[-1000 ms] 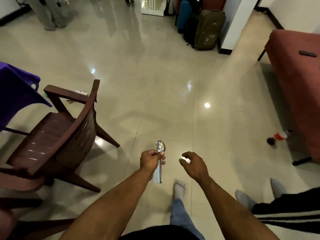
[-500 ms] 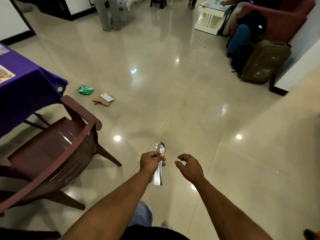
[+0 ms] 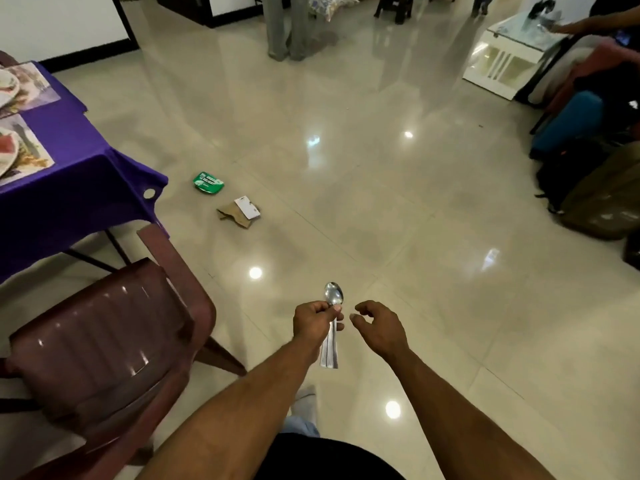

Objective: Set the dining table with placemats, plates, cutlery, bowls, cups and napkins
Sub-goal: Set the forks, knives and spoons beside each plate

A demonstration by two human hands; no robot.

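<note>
Where pale glossy floor tiles [image 3: 398, 202] fill most of the view, dotted with bright lamp reflections. Far left, desk [image 3: 69, 147] draped in purple cloth, one corner hanging down toward the floor; on it two printed placemats [image 3: 34, 88], each carrying a plate [image 3: 7, 150] cut off by the frame edge. Just below and beside the desk corner, dark brown plastic chair [image 3: 104, 341], back toward the camera. Right edge, brown suitcase [image 3: 606, 199] with a dark bag and a blue case behind it, close together. Upper right, low white side table [image 3: 502, 64] with a glass top; contents too blurred to tell. On the floor near the desk corner, well apart from the hands, small green packet [image 3: 208, 182], and just beside it a torn piece of cardboard [image 3: 239, 213] with a white card on top.

Low centre, left hand [image 3: 313, 323] gripping a bundle of cutlery [image 3: 330, 341] around the upper handles, fingers curled, thumb on top. Long axis running away from the body: spoon bowl pointing forward, clear above the fist, handle ends pointing back toward the body below it. More than one handle showing; exact count unclear. Right hand [image 3: 379, 329] just beside the cutlery, not touching, fingers loosely curled, holding nothing.
</note>
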